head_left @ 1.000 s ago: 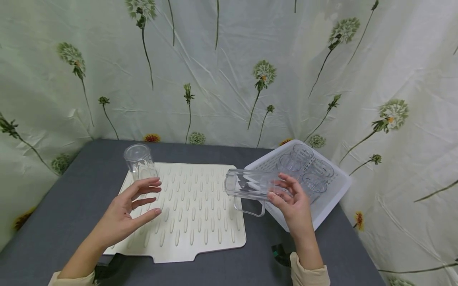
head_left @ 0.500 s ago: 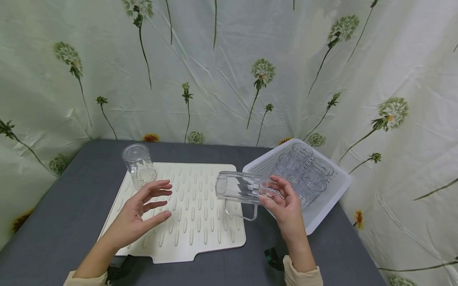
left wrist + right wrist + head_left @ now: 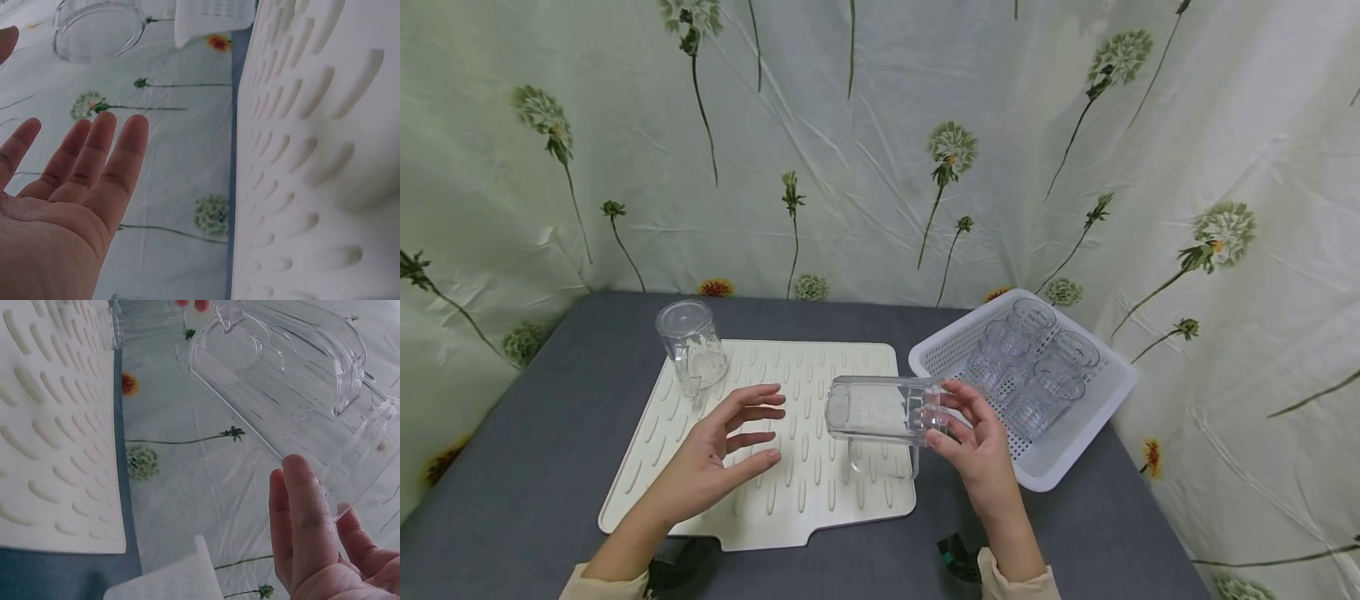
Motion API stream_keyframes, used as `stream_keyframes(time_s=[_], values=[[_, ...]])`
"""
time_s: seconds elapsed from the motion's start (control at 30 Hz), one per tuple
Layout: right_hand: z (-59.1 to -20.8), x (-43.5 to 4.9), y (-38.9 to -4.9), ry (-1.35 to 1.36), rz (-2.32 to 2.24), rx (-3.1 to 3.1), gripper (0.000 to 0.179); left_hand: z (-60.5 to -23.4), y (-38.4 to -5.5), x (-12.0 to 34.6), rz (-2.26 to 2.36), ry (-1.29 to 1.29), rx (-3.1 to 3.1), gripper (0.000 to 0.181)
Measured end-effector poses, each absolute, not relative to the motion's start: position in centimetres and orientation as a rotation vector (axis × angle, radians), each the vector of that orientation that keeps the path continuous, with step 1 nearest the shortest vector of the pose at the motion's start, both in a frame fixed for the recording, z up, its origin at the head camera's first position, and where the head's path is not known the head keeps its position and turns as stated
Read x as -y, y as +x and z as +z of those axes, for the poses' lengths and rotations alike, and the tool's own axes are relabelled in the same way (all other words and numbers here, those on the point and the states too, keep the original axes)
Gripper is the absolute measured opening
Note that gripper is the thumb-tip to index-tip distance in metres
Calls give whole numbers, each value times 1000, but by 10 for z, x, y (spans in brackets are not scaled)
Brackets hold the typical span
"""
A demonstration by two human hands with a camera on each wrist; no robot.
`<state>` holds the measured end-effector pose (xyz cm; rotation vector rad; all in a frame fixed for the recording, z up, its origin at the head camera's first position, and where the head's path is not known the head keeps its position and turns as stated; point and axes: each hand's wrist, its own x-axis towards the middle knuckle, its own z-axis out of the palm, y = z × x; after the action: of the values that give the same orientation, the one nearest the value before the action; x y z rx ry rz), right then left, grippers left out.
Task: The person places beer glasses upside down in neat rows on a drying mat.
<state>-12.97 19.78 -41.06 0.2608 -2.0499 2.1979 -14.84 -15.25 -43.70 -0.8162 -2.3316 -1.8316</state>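
Note:
My right hand (image 3: pixel 973 437) grips a clear mug (image 3: pixel 880 408) by its right end, fingers on the far side and thumb on the near side. Held sideways over the white ridged mat (image 3: pixel 775 500), the mug has its handle turned down toward me. In the right wrist view, the fingers (image 3: pixel 306 512) hold one end of the transparent body. My left hand (image 3: pixel 718 458) hovers above the mat's left part, fingers spread and thumb apart, holding nothing; its palm shows in the left wrist view. Another clear mug (image 3: pixel 692 346) stands on the mat's back left corner.
To the right, a white perforated basket (image 3: pixel 1037 475) sits at an angle with several clear glasses (image 3: pixel 1045 392) inside. A dark grey cloth (image 3: pixel 512 467) covers the table. Behind it hangs a flower-printed curtain (image 3: pixel 880 208).
The right hand has carried the sideways mug left, away from the basket and over the mat. The left hand has moved right, toward the mug.

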Motion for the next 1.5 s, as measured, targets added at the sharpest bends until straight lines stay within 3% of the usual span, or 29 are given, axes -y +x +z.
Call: stream_keyframes(time_s=[0.77,1.5], values=[[-437,-174,-126,493,2389,1924,72,-449,-148,124,-2154,-898,2279,80],[-449,-169,-127,551,2453,1930,73,-448,-151,126,-2349,-846,2175,67]])
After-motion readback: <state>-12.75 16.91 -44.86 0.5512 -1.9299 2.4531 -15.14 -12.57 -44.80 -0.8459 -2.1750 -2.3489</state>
